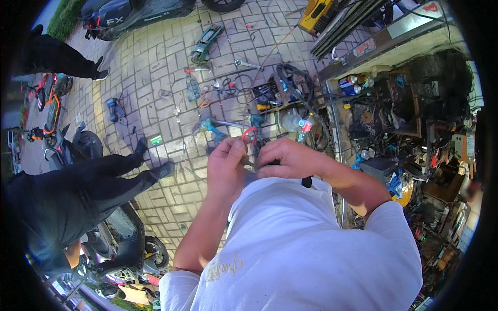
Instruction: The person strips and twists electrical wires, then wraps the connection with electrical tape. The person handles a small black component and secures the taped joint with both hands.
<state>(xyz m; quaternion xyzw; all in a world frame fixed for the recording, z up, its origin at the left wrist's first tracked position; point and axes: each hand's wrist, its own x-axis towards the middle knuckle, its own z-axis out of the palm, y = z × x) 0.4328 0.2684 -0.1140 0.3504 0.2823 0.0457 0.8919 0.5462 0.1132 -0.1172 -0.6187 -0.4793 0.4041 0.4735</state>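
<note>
Close together in front of my white shirt, my left hand (227, 161) and my right hand (285, 159) are both closed in a pinch. A bent red piece (250, 130) sticks up between them, beside the thumb and fingers of my left hand, which grip it; its exact kind is too small to tell. A thin dark piece (248, 162) shows lower down between the two hands. What the right fingers pinch is hidden behind them. Just past my hands, a teal power drill (211, 127) lies on the paving.
Tools and cables (295, 85) lie spread over the brick paving ahead. A doorsill (336, 129) borders a cluttered workshop area (410, 135) on the right. To the left stand two people in dark clothes (88, 192) among scooters (124, 238). Another scooter (140, 18) is parked at the far side.
</note>
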